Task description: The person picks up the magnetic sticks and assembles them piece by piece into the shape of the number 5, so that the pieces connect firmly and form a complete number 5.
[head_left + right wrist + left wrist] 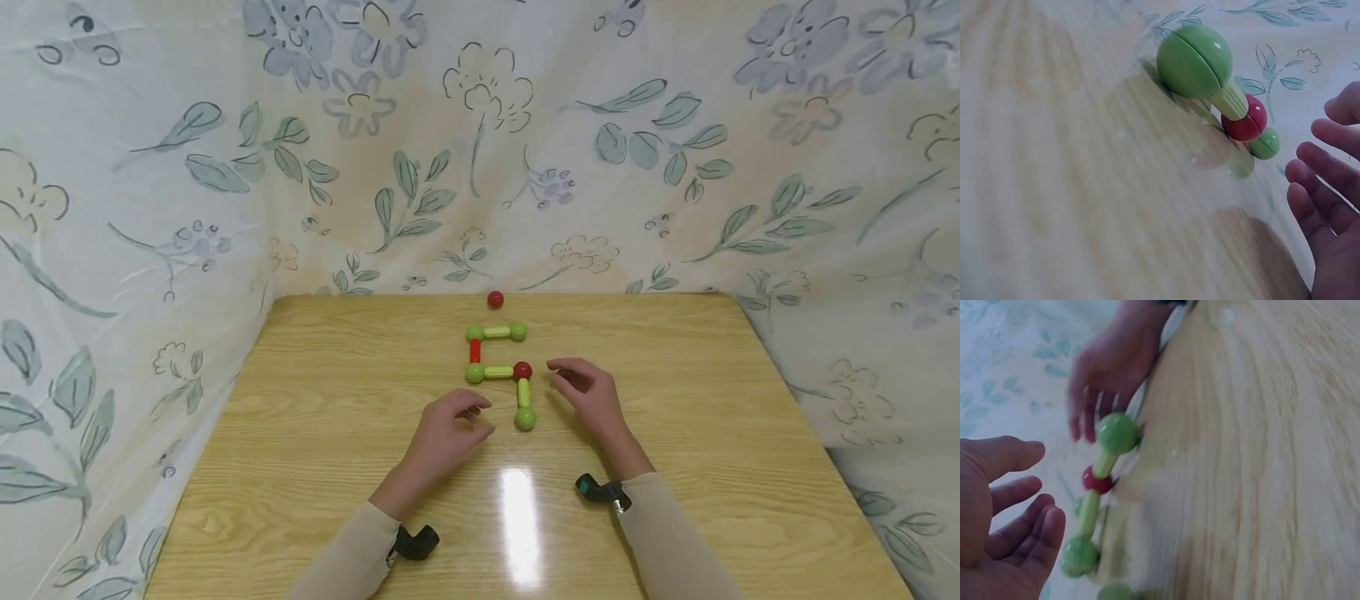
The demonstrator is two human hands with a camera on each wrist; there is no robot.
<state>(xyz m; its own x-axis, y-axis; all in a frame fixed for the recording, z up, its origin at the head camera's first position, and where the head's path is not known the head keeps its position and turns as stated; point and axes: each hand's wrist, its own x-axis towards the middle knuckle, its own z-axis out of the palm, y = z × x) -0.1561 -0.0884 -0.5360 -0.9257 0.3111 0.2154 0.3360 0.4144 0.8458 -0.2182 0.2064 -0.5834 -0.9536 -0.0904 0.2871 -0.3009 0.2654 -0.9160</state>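
Observation:
Green and red balls joined by short rods form a zigzag chain on the table. Its nearest green ball (525, 417) ends a yellow-green rod (523, 394) that runs from a red ball (522, 370). A red rod (475, 352) links two green balls on the chain's left side. My left hand (446, 427) hovers left of the nearest green ball, fingers apart and holding nothing. To the right of the red ball is my right hand (590, 396), fingers relaxed, not touching the chain. Both wrist views show bare space between the fingers and the balls.
A loose red ball (496, 299) lies by the far edge of the wooden table (337, 467), beyond the chain. Floral cloth (480, 167) hangs behind the table and at both sides. Each wrist carries a black camera mount.

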